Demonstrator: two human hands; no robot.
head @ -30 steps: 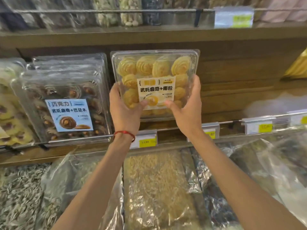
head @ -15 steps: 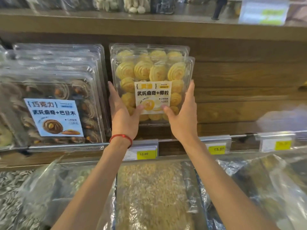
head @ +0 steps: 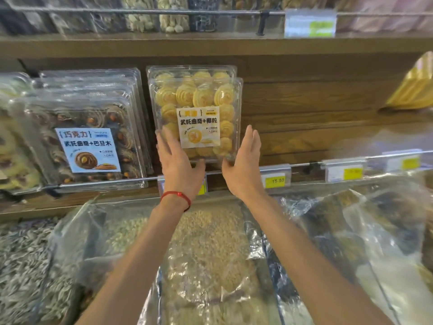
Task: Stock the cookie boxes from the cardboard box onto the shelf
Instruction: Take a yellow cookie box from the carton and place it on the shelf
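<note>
The cookie box [head: 196,118] stands upright on the shelf [head: 304,164], a 2nd box [head: 192,72] behind it. Left hand [head: 178,165] and right hand [head: 243,167] flank its lower corners, fingers straight, gripping nothing, perhaps just touching. The cardboard box is unseen, so the remainder is unknown.

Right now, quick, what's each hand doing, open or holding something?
Left hand: open, fingers straight, low on the left of the cookie box, gripping nothing.
Right hand: open, fingers straight, low on its right.

The white label [head: 198,126] on the front yellow cookie box [head: 220,95] reads "武吒曲奇+椰粒"; the blue label [head: 87,150] on the chocolate cookie box [head: 77,113] reads "巧克力" and "武吒曲奇+巴旦木"; a yellow price tag [head: 277,180] on the shelf rail [head: 304,164] shows "15.80"
</note>
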